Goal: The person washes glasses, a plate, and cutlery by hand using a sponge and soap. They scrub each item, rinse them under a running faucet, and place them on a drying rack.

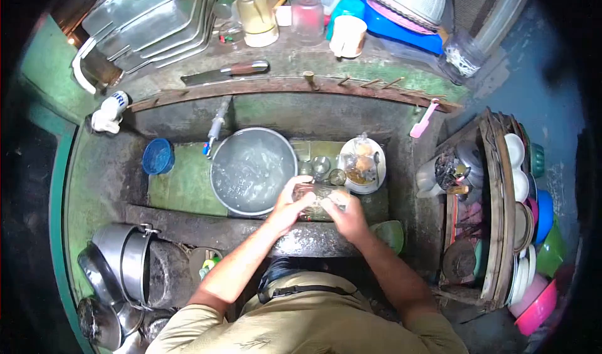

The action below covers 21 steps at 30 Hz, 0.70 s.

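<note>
We hold a glass jar (318, 198) with both hands over the front edge of a green concrete sink (188, 188). Our left hand (290, 205) grasps its left end, our right hand (345, 215) closes around its right end. Just left of the grip stands a metal basin (253, 169) full of water, under a tap (215, 130). Just beyond the grip are small glasses (321, 165) and a plate (364, 163) with cups. Further back, a knife (226, 72) lies on the ledge. Right of the grip a wooden rack (495, 210) keeps colourful bowls. The walls around are dark and wet.
</note>
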### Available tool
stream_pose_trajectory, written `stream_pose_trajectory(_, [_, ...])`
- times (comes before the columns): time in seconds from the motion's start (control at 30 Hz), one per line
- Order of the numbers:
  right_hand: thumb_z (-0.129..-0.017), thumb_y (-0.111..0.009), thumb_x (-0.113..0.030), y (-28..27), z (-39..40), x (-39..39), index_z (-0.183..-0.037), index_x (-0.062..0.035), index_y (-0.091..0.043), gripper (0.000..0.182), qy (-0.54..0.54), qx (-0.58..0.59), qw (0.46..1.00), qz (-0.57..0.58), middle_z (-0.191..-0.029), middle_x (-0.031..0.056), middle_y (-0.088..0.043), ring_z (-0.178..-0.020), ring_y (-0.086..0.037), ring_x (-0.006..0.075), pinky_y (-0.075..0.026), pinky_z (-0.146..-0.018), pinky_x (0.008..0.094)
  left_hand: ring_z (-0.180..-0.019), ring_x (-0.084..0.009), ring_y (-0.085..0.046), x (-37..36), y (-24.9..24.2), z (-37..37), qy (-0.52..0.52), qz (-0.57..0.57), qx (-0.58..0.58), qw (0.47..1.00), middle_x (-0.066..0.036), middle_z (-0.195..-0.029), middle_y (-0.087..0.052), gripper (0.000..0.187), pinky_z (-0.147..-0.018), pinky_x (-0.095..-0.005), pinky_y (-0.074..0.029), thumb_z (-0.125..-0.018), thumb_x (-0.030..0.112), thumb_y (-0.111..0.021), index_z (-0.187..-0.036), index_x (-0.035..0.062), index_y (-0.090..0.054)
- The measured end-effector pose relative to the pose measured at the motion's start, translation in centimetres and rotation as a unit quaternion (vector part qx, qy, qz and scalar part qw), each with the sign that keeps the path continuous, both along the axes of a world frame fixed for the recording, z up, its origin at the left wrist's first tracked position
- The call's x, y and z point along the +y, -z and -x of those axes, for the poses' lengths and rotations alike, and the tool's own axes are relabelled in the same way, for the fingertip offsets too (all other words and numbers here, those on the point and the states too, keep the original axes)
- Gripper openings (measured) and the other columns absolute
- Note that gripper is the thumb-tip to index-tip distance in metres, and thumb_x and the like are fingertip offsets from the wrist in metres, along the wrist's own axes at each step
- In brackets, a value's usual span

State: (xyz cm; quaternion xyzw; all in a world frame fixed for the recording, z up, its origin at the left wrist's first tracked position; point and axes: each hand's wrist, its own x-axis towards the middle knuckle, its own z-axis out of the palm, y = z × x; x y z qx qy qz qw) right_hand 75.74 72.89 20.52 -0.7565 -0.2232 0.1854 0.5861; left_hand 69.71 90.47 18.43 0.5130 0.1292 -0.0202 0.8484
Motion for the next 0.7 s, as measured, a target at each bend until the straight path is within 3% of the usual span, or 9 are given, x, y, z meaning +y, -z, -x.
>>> stream_pose_trajectory(0.07, [-0.08, -0.067, -0.012, -0.3, -0.3, 0.1, -0.098, -0.0022, -0.065, 0.021, 0.035, -0.108, 0.992, 0.056, -0.098, 0.0111, -0.064, -0.091, -0.061, 0.0263, -0.046, -0.083, 0.0329, -0.077, -0.0191, -0.065, 0.6, -0.6, -0.2, -0.019, 0.092, 0.096, 0.991, -0.012, -0.115, -0.054, 0.045, -0.053, -0.0332, -0.058, -0.092, 0.029, -0.06, -0.125, 0.0049, -0.044])
stream_pose_trajectory(0.13, [-0.08, -0.067, -0.017, -1.2, -1.5, -0.1, -0.108, -0.0071, -0.064, 0.03, -0.132, -0.399, 0.905, 0.069, -0.112, 0.0149, -0.06, -0.104, -0.056, 0.0332, -0.041, -0.095, 0.0373, -0.06, -0.0238, -0.066, 2.7, -0.8, -0.5, 0.046, 0.24, 0.197, 0.949, -0.017, -0.108, -0.058, 0.048, -0.044, -0.0321, -0.056, -0.093, 0.037, -0.056, -0.124, 0.0029, -0.044])
stream_pose_trajectory(0.27, [-0.08, -0.067, -0.017, -1.2, -1.9, 1.2, -0.118, -0.0076, -0.062, 0.039, -0.263, -0.246, 0.932, 0.026, -0.123, 0.0135, -0.058, -0.114, -0.054, 0.0275, -0.038, -0.1, 0.038, -0.064, -0.0237, -0.066, 3.2, -1.3, 1.0, 0.091, 0.197, 0.113, 0.97, -0.015, -0.107, -0.057, 0.054, -0.049, -0.0307, -0.057, -0.089, 0.025, -0.064, -0.131, 0.0101, -0.034])
stream_pose_trajectory(0.37, [-0.079, -0.07, -0.015, -1.3, -3.1, 2.0, -0.105, -0.0012, -0.065, 0.03, -0.167, 0.145, 0.974, -0.054, -0.101, 0.0088, -0.066, -0.098, -0.059, 0.0137, -0.046, -0.086, 0.0315, -0.062, -0.0175, -0.064, 3.1, -1.2, 1.3, 0.071, 0.146, 0.033, 0.986, -0.01, -0.107, -0.054, 0.061, -0.052, -0.0283, -0.056, -0.085, 0.014, -0.069, -0.132, 0.015, -0.031])
stream_pose_trajectory(0.47, [-0.081, -0.069, -0.017, -0.8, -1.9, 3.4, -0.098, -0.002, -0.066, 0.023, -0.005, 0.052, 0.998, -0.026, -0.091, 0.0075, -0.067, -0.091, -0.061, 0.019, -0.045, -0.083, 0.0361, -0.055, -0.0126, -0.06, 4.1, -0.4, 0.6, 0.043, 0.073, 0.004, 0.996, -0.01, -0.097, -0.059, 0.048, -0.046, -0.0248, -0.052, -0.09, 0.029, -0.063, -0.128, 0.0103, -0.038])
stream_pose_trajectory(0.53, [-0.083, -0.069, -0.022, -0.7, -2.5, 3.1, -0.103, -0.0035, -0.065, 0.028, -0.07, -0.272, 0.958, 0.061, -0.097, 0.0096, -0.066, -0.092, -0.061, 0.0248, -0.043, -0.087, 0.0415, -0.048, -0.0095, -0.055, 5.4, -0.9, 0.3, 0.078, 0.162, 0.125, 0.976, -0.01, -0.083, -0.062, 0.05, -0.039, -0.0221, -0.046, -0.094, 0.048, -0.048, -0.121, 0.0067, -0.047])
stream_pose_trajectory(0.57, [-0.083, -0.069, -0.022, -0.6, -3.0, 3.3, -0.103, -0.0035, -0.065, 0.028, -0.074, -0.273, 0.957, 0.06, -0.097, 0.0096, -0.066, -0.092, -0.061, 0.0248, -0.043, -0.087, 0.0415, -0.045, -0.0101, -0.052, 6.3, -0.2, 0.1, 0.102, 0.185, 0.199, 0.957, -0.009, -0.073, -0.062, 0.062, -0.036, -0.0212, -0.041, -0.094, 0.061, -0.035, -0.119, 0.0067, -0.05])
stream_pose_trajectory(0.63, [-0.087, -0.066, -0.028, -1.9, -3.6, 4.0, -0.12, -0.0078, -0.062, 0.039, -0.334, -0.237, 0.911, 0.054, -0.112, 0.018, -0.063, -0.112, -0.056, 0.028, -0.04, -0.095, 0.0357, -0.045, -0.0076, -0.05, 6.8, 0.3, 0.4, 0.111, 0.098, 0.222, 0.964, -0.008, -0.077, -0.061, 0.053, -0.037, -0.0204, -0.039, -0.094, 0.053, -0.046, -0.119, 0.006, -0.048])
stream_pose_trajectory(0.7, [-0.087, -0.065, -0.033, -0.3, -2.4, 4.1, -0.126, -0.0069, -0.058, 0.048, -0.335, -0.201, 0.918, 0.07, -0.126, 0.0164, -0.057, -0.125, -0.047, 0.0244, -0.036, -0.1, 0.0347, -0.053, -0.0083, -0.052, 6.8, 0.6, 0.4, 0.092, -0.047, 0.131, 0.986, -0.007, -0.082, -0.06, 0.05, -0.044, -0.0221, -0.042, -0.093, 0.048, -0.051, -0.118, 0.0054, -0.047])
